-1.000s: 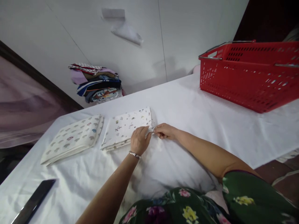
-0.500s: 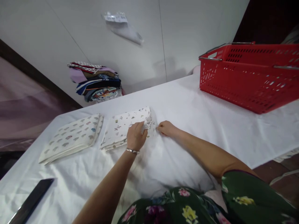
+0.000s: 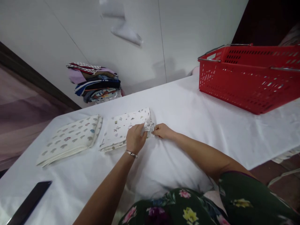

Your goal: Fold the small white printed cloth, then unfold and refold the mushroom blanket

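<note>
The fingers of the right hand are drawn together in a pinch on the gathered edge of a folded white cloth printed with small motifs. The left hand lies over the near right part of the same cloth, its fingers bent and its thumb beside the bunched fabric — whether they grip it, I cannot tell. A silvery bracelet circles the left wrist.

The folded cloth lies flat on the white-covered table, directly in front of the person, its layers showing along the near side. Just to its left, apart from it, is a second folded cloth, cream with rows of rounded grey shapes and a few coloured ones. Nearer the person, at the lower left, lies a dark, flat, glossy object.

A red perforated basket with metal handles stands at the table's far right. Past the far edge, toward the left, a pile of folded fabrics sits against the pale wall — and a pinkish curtain hangs at the far left.
</note>
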{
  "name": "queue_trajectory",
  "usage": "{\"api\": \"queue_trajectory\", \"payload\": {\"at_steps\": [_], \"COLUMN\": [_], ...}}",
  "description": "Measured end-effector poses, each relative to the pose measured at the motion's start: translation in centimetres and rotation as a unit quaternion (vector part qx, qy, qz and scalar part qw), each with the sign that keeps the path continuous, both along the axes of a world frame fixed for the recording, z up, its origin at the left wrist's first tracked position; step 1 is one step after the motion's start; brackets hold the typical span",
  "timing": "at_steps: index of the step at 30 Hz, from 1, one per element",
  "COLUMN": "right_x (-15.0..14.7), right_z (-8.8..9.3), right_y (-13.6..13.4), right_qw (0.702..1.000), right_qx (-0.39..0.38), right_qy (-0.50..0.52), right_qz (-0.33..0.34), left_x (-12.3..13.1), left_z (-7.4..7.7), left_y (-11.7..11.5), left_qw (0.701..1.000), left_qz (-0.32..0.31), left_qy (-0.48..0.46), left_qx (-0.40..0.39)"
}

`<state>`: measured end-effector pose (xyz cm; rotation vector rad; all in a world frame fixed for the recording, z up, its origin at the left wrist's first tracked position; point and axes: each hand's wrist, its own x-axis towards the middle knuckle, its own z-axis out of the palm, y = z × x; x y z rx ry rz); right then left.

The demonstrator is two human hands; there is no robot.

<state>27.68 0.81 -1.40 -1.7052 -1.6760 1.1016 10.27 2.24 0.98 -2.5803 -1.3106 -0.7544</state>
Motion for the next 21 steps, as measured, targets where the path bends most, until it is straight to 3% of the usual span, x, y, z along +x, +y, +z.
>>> {"api": "queue_trajectory", "payload": {"at_steps": [3,9,16,21], "right_x": [0.08,-0.17,-0.67,-0.88], "right_z": [-0.09,-0.17,0.05,0.32], "right_y": [-0.15,-0.12,-0.02,-0.4], "right_qw": [0.995,0.99,0.917,0.9], "right_qx": [0.003,0.025,-0.116,-0.084], "right_qy": [0.094,0.138,0.373,0.42], "right_qz": [-0.011,-0.024,-0.086,-0.079], "left_x": [-0.09,-0.1,-0.3,-0.31], "left_z": [-0.22,-0.37,-0.14,-0.2], "left_y": [-0.13,-0.21,-0.33,-0.58], "left_qw": [1.0,1.0,0.999,0.999], "left_qz": [-0.008,-0.024,-0.023,-0.035], "left_qy": [-0.001,0.001,0.0,0.009], "left_qx": [0.007,0.015,0.028,0.041]}}
